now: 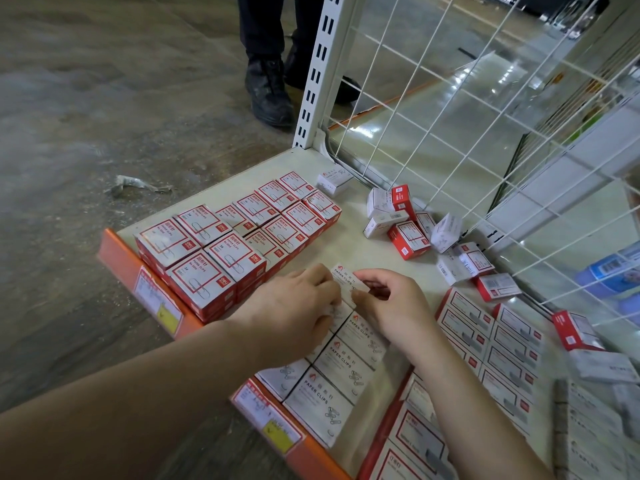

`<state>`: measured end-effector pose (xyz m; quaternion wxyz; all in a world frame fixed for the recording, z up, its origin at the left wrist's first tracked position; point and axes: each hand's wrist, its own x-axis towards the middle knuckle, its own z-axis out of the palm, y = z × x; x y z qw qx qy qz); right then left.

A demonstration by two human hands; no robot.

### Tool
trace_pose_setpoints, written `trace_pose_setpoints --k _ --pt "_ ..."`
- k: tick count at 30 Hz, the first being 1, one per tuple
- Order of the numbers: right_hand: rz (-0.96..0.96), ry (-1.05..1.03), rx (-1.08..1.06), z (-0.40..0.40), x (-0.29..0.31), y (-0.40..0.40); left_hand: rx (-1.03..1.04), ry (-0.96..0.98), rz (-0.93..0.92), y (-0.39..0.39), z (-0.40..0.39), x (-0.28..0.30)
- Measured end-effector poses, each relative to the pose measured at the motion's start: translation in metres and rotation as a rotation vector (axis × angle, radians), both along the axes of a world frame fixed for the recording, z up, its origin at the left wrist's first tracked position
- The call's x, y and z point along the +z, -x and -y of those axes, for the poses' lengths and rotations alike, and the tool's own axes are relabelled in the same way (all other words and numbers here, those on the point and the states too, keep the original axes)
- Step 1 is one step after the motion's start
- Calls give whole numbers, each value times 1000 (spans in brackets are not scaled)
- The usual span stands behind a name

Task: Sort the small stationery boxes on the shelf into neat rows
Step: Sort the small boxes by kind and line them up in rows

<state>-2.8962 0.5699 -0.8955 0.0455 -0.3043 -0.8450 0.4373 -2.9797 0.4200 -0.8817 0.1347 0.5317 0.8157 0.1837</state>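
A white paper-clip box (344,277) sits at the far end of a row of white paper-clip boxes (341,368) on the cream shelf (349,244). My left hand (294,306) and my right hand (391,306) both pinch this box from either side. Red-and-white paper-clip boxes (235,240) stand in two neat rows at the left. Loose red and white boxes (408,230) lie jumbled near the wire back. More red-bordered boxes (491,344) lie in rows at the right.
A white wire grid (485,133) and slotted upright (318,71) close the shelf's back. The orange front rail (117,258) carries price labels. A person's dark shoes (270,91) stand on the floor beyond. A scrap of wrapper (135,185) lies on the floor.
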Motion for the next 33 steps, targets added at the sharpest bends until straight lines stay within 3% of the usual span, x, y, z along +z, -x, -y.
trace_pose_setpoints --k 18,25,33 --pt "2 -52 -50 -12 3 -3 38 14 -81 1 -15 6" --pt "-6 -256 -143 -44 9 6 16 58 -135 7 -32 0" --pt "16 -590 -38 -70 12 41 53 48 -158 13 -47 4"
